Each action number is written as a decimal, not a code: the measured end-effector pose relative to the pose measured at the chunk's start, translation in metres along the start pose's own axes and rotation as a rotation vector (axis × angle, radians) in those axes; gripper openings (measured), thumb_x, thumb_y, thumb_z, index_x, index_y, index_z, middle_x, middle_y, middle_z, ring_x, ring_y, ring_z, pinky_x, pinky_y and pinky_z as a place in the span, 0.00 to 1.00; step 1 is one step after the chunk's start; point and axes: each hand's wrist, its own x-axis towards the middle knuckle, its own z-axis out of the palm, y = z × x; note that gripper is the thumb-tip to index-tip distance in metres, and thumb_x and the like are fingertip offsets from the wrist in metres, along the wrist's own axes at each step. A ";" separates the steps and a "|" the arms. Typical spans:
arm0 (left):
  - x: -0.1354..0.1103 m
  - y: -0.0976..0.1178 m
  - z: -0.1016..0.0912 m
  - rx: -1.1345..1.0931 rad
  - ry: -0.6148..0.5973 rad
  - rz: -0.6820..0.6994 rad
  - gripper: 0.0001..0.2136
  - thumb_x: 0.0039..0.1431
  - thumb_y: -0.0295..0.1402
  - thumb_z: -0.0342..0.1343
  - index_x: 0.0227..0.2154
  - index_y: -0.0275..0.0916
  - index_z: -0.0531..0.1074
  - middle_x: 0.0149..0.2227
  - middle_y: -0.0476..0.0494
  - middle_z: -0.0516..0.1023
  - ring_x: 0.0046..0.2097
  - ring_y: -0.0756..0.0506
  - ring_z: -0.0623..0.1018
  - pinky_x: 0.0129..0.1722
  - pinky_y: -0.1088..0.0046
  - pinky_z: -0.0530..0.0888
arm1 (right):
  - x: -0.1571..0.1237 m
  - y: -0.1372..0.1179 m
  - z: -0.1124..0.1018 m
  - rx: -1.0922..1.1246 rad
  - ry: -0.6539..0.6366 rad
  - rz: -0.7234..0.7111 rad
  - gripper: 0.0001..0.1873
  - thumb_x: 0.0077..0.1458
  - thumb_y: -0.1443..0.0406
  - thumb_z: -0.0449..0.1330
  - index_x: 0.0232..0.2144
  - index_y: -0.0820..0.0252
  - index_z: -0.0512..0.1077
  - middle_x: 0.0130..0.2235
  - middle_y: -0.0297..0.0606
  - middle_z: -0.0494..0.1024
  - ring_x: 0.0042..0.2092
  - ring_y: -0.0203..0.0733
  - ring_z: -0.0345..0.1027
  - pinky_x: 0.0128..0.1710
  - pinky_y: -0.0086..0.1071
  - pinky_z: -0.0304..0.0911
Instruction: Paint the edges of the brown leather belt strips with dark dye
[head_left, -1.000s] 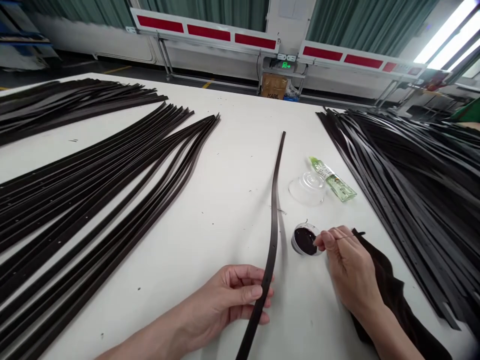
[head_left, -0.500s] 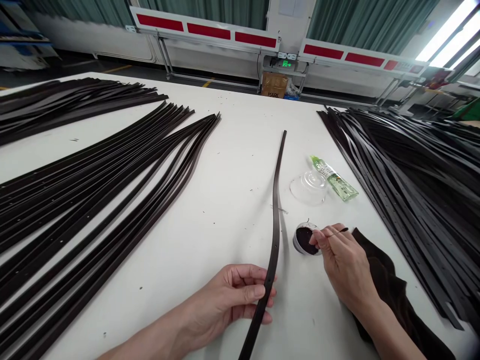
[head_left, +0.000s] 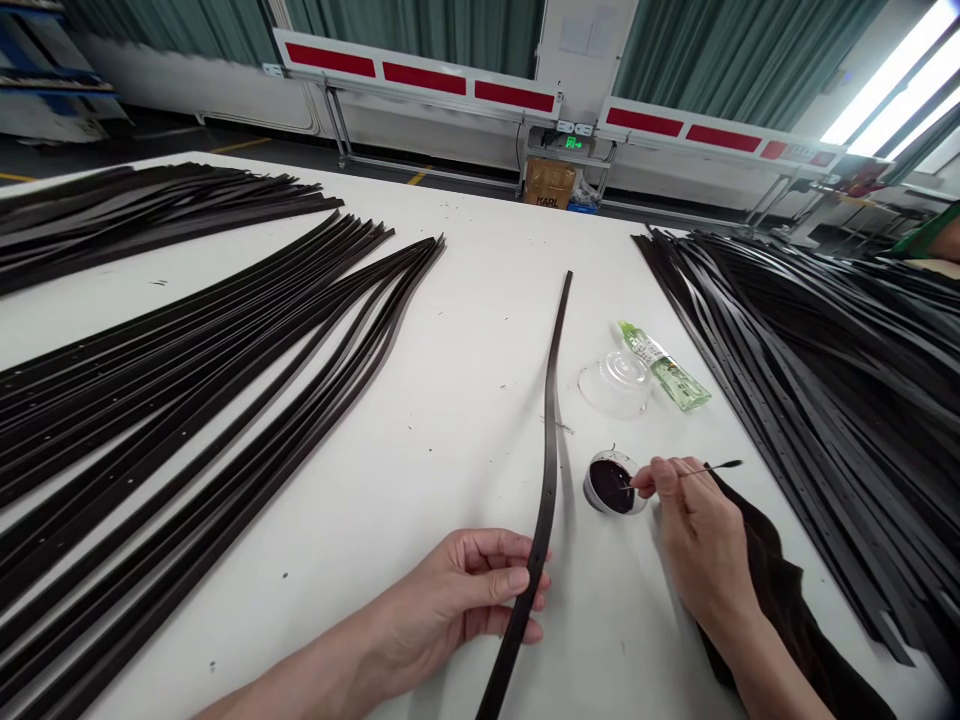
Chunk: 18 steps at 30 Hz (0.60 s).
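My left hand (head_left: 457, 600) grips a long, narrow dark brown leather strap (head_left: 553, 430) between thumb and fingers. The strap has punched holes and runs up across the white table (head_left: 465, 420), its far end resting on the top. My right hand (head_left: 701, 530) pinches a thin swab (head_left: 709, 469) with a dark tip. The fingertips are just right of a small round pot of dark brown paste (head_left: 610, 486), and the swab's tip points away from the pot. A crumpled dark cloth (head_left: 776, 590) lies under and beyond my right wrist.
Several bundles of dark straps (head_left: 187, 380) fan across the table's left side, and a dense pile (head_left: 825, 380) fills the right. A clear plastic cup (head_left: 615, 385) and a green-labelled bottle (head_left: 664, 368) stand beyond the pot. A person's green sleeve (head_left: 926, 235) shows far right.
My right hand has shifted slightly right, and the swab's dark tip now sits further right, over the cloth. My left hand still grips the strap in the same place.
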 end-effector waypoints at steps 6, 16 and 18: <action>0.000 0.000 0.002 -0.001 -0.012 0.008 0.08 0.53 0.29 0.67 0.36 0.34 0.79 0.35 0.41 0.78 0.36 0.49 0.77 0.39 0.68 0.79 | 0.003 0.005 0.012 -0.050 -0.060 -0.146 0.16 0.67 0.62 0.50 0.27 0.57 0.69 0.28 0.34 0.73 0.36 0.39 0.63 0.37 0.33 0.58; 0.000 -0.002 -0.002 -0.014 -0.004 0.007 0.09 0.52 0.29 0.67 0.37 0.34 0.79 0.36 0.40 0.78 0.36 0.48 0.77 0.40 0.67 0.79 | -0.001 -0.004 -0.003 0.088 0.033 0.053 0.18 0.67 0.59 0.49 0.29 0.58 0.72 0.29 0.35 0.74 0.34 0.37 0.67 0.37 0.33 0.62; 0.000 -0.002 -0.002 -0.020 0.002 0.009 0.09 0.52 0.29 0.67 0.37 0.34 0.79 0.36 0.40 0.78 0.36 0.48 0.77 0.40 0.67 0.79 | -0.003 -0.009 -0.008 0.258 0.066 0.256 0.19 0.66 0.56 0.50 0.30 0.59 0.73 0.31 0.38 0.76 0.33 0.38 0.69 0.35 0.32 0.64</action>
